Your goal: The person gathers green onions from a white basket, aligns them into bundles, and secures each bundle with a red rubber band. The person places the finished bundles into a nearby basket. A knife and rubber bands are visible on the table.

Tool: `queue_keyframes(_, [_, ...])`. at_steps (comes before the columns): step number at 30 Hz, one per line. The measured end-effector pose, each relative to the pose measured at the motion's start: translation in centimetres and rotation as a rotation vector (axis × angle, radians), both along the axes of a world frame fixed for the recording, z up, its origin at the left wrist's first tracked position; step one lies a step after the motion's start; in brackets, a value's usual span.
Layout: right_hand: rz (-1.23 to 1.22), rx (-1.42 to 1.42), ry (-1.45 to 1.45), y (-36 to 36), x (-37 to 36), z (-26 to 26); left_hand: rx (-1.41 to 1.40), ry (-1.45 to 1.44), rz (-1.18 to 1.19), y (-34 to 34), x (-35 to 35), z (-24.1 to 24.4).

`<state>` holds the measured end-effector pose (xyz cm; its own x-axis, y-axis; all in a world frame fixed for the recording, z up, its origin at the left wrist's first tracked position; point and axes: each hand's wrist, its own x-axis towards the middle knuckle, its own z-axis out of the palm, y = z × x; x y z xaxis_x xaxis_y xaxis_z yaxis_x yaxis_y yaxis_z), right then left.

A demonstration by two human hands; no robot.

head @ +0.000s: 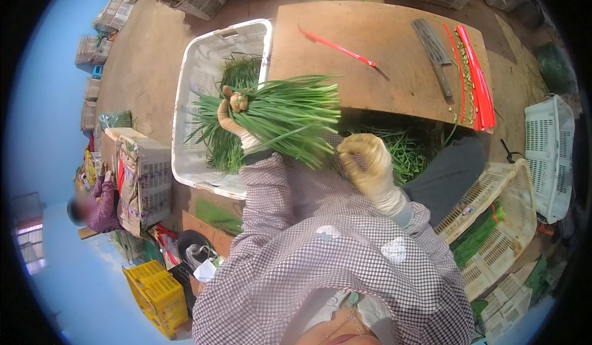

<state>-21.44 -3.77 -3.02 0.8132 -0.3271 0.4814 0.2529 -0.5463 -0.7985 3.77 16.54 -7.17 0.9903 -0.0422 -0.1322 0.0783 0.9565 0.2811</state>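
Note:
My left hand [237,107], in a tan and white work glove, is closed around a bunch of long green chives [296,113]. The pale cut ends of the bunch point right and its leaf tips hang to the left, over a white plastic crate [185,90] with more chives [240,70] inside. By the lower stem ends is my right hand [370,167], gloved too, its fingers curled and blurred. Whether it pinches a stray leaf cannot be seen.
A wooden board [351,35] bears a red tie strip [340,49], a cleaver [432,51] and a bundle of red strips [476,81]. Loose chives [407,155] lie below its edge. A crate [522,197] holds a tied bunch. Another person [104,201] works at far left.

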Motion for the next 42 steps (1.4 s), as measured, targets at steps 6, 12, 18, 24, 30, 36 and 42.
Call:
queue_keyframes(6, [-0.068, -0.539, -0.047, 1.8, 3.8, 2.0, -0.052, 0.006, -0.071, -1.5, -0.6, 0.1])
queue_keyframes(12, [-0.09, 0.226, -0.182, 0.5, 3.9, 1.2, -0.058, -0.018, -0.072, -1.3, -0.8, -0.5])
queue_keyframes(18, [-0.153, 0.182, 0.131, -4.2, -3.0, -3.7, -0.059, -0.036, -0.055, 0.5, 0.6, -1.0])
queue_keyframes(24, [0.043, -0.54, 1.08, -7.3, -6.9, -7.4, -0.039, -0.024, 0.016, 1.0, 0.3, 0.5])
queue_keyframes(30, [-0.004, -0.096, 0.241, -3.1, -1.8, -2.0, -0.074, -0.016, -0.01, 0.1, -0.4, 1.4])
queue_keyframes(36, [0.17, -0.402, 0.471, -1.1, 1.7, -0.6, 0.042, -0.027, 0.005, -0.9, -0.8, 2.2])
queue_keyframes(42, [0.159, 0.181, 0.429, -3.2, 0.3, 1.2, 0.122, -0.05, 0.08, -1.2, -1.5, 4.6])
